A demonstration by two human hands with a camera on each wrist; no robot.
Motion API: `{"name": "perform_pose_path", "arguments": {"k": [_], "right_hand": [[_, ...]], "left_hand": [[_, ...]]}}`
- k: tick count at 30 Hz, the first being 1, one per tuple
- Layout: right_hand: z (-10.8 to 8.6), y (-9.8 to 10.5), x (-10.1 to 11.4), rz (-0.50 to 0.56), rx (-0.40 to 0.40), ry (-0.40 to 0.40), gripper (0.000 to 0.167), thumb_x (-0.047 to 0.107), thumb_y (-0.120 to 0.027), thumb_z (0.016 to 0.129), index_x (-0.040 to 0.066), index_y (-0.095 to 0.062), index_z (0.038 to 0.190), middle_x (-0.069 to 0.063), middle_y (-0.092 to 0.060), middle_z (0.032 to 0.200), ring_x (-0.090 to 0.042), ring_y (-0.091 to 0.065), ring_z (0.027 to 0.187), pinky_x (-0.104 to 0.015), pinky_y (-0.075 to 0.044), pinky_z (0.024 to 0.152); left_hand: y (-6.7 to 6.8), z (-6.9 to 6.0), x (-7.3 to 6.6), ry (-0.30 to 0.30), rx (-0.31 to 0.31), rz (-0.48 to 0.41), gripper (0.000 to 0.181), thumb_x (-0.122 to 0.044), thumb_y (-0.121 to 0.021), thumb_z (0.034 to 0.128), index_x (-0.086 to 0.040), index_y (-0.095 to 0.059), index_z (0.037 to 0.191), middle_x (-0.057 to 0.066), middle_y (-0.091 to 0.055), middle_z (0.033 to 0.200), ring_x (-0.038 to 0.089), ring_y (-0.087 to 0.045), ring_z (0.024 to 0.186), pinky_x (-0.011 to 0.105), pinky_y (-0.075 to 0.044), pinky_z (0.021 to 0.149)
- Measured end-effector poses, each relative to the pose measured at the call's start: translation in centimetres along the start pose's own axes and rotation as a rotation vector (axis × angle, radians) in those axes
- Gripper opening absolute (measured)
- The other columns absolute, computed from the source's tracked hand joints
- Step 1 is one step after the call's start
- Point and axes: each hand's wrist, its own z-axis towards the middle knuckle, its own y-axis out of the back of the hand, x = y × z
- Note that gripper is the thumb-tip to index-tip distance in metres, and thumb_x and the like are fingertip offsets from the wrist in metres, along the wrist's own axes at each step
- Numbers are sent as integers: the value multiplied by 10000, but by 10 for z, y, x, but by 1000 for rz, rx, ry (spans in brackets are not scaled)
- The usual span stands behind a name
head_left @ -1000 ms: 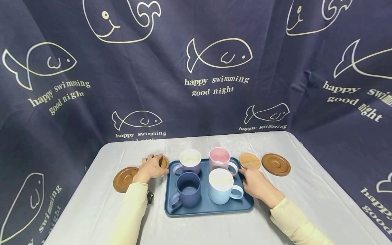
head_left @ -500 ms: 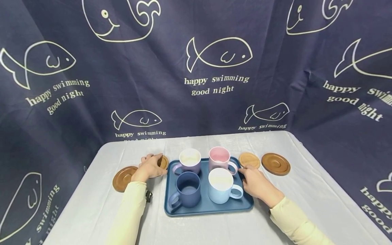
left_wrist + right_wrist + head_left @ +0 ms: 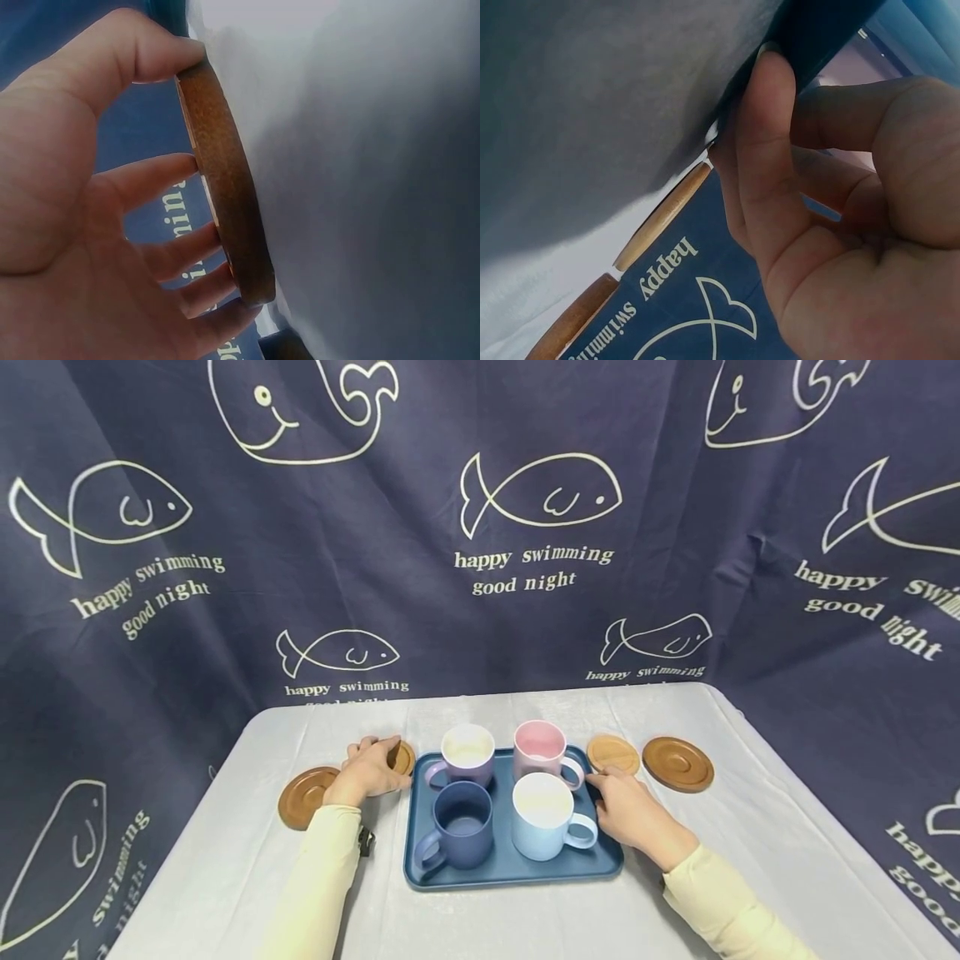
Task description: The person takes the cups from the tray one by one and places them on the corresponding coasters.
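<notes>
In the head view, my left hand (image 3: 369, 772) spans a small light wooden coaster (image 3: 404, 758) left of the blue tray (image 3: 525, 873). The left wrist view shows the thumb and fingertips of my left hand (image 3: 187, 180) on opposite ends of the coaster (image 3: 225, 180), which lies on the cloth. My right hand (image 3: 628, 807) grips the tray's right edge, fingers bent against the rim (image 3: 817, 49) in the right wrist view. Four upright mugs stand on the tray: purple (image 3: 468, 758), pink (image 3: 539, 752), dark blue (image 3: 463, 827) and light blue (image 3: 542, 822).
A darker wooden coaster (image 3: 303, 798) lies left of my left hand, partly behind it. Behind my right hand are a light coaster (image 3: 612, 755) and, farther right, a dark one (image 3: 678, 764). A patterned blue curtain (image 3: 435, 635) hangs behind the white-covered table (image 3: 495, 918).
</notes>
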Motion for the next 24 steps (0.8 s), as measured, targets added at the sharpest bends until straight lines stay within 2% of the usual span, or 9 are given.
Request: {"name": "perform_pose_path", "arguments": {"k": [14, 24], "right_hand": [[-1, 0, -1, 7, 6, -8, 395, -16, -700, 818, -83, -709, 1207, -131, -661, 974, -275, -666, 831, -475, -583, 724], [-1, 0, -1, 11, 15, -17, 393, -12, -703, 828, -87, -704, 1214, -141, -671, 1000, -295, -682, 875, -488, -588, 758]], "left_hand": [[-1, 1, -1, -7, -31, 8, 915, -380, -848, 761, -114, -480, 1556, 284, -437, 1502, 458, -400, 1247, 604, -415, 1003], [7, -1, -4, -25, -78, 9, 913, -368, -854, 738, -93, -503, 1535, 296, -436, 1494, 487, -386, 1266, 624, -390, 1013]]}}
